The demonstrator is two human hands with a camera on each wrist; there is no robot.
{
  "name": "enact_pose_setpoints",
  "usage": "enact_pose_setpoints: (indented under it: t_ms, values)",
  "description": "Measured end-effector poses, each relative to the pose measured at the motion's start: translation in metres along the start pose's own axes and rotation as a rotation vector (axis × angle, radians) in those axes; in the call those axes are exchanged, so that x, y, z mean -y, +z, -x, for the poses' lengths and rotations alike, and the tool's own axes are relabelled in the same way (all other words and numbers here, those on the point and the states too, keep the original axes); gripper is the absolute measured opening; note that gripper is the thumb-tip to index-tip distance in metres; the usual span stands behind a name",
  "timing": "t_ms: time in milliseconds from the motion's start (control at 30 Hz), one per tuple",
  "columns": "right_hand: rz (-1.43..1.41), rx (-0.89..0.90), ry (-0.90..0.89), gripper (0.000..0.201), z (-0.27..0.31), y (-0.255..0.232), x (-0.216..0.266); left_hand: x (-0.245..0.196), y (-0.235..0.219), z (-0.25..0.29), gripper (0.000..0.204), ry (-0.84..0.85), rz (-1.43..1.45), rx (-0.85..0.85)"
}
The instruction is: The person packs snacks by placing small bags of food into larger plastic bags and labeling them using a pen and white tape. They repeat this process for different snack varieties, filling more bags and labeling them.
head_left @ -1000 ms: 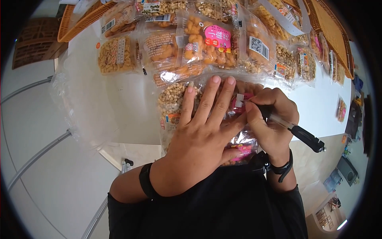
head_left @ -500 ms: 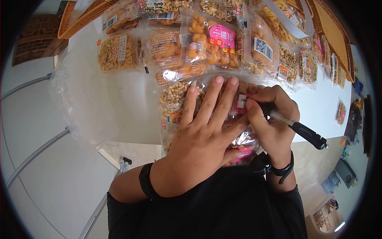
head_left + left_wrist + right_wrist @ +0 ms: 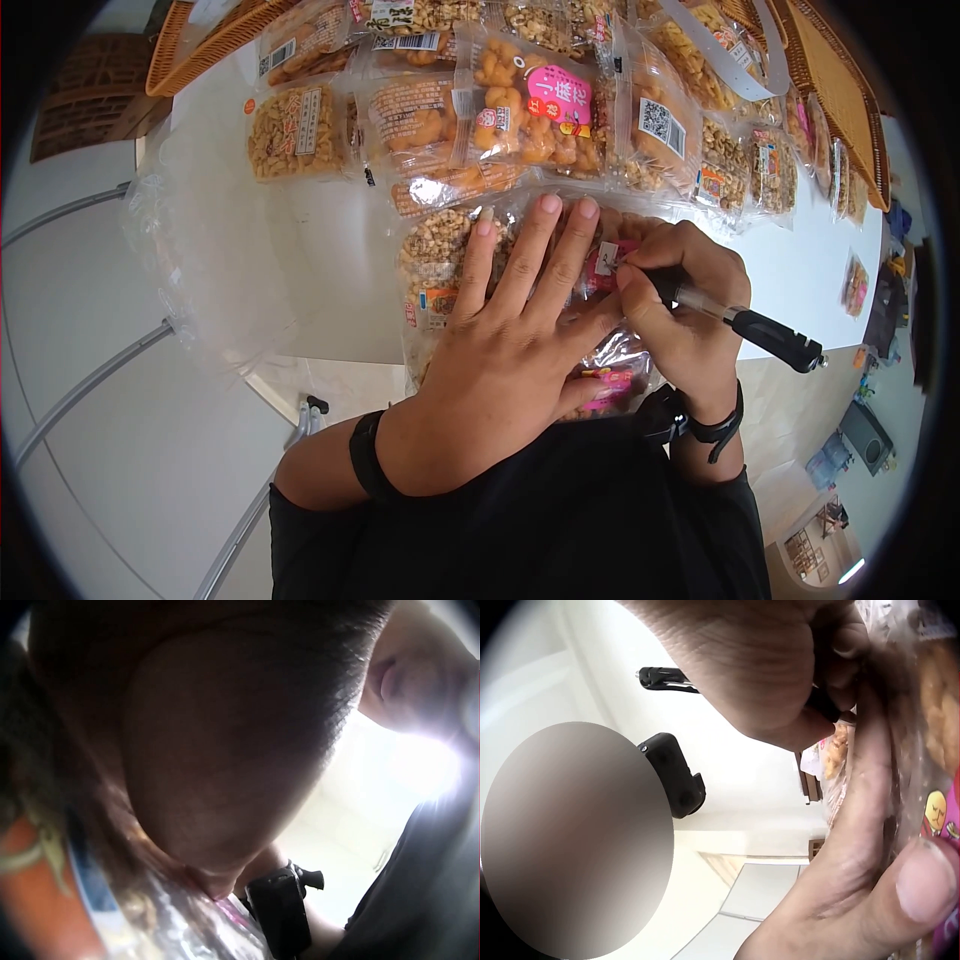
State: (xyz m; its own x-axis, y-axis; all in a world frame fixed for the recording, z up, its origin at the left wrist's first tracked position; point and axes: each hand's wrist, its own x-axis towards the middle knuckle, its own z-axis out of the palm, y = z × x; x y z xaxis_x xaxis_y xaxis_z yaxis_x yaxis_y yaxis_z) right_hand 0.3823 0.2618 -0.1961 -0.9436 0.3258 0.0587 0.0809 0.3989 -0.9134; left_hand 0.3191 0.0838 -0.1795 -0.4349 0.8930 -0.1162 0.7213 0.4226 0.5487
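In the head view my left hand lies flat with fingers spread, pressing on a clear plastic bag of snack packets. My right hand grips a black pen between thumb and fingers. The pen's writing end meets a small white label on a pink patch of the bag's contents, just right of the left fingers. Dark marks show on the label. Under the left hand lie a nutty crisp packet and a pink-printed packet. The right wrist view shows the pen's clicker end sticking out behind the right hand.
Many snack packets are heaped beyond the bag. Wicker baskets stand at the far left and right. A crumpled clear wrapper spreads over the table's left side. One small packet lies far right.
The right hand and pen shift only slightly over the label, and dark marks now show there more plainly. The left hand keeps pressing the bag in the same place.
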Motion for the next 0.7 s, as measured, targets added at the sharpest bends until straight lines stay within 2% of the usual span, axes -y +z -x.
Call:
enact_pose_setpoints:
  t_ms: [200, 333, 500, 700]
  values:
    - [-0.023, -0.023, -0.054, 0.009, -0.0001, 0.0026, -0.0067, 0.0001, -0.0012, 0.0006, 0.072, -0.002, 0.033, 0.004]
    - [-0.038, -0.052, 0.033, 0.008, 0.0015, 0.0041, -0.0023, 0.0005, -0.0006, 0.0007, 0.07, 0.004, 0.027, -0.006]
    - [-0.054, -0.063, 0.058, 0.008, 0.0023, 0.0036, -0.0005, 0.0, -0.0011, 0.0003, 0.067, 0.0, 0.022, -0.002]
    - [-0.189, -0.071, 0.089, 0.009, 0.0064, 0.0006, -0.0042, -0.0013, -0.0014, 0.0, 0.075, -0.01, 0.014, 0.004]
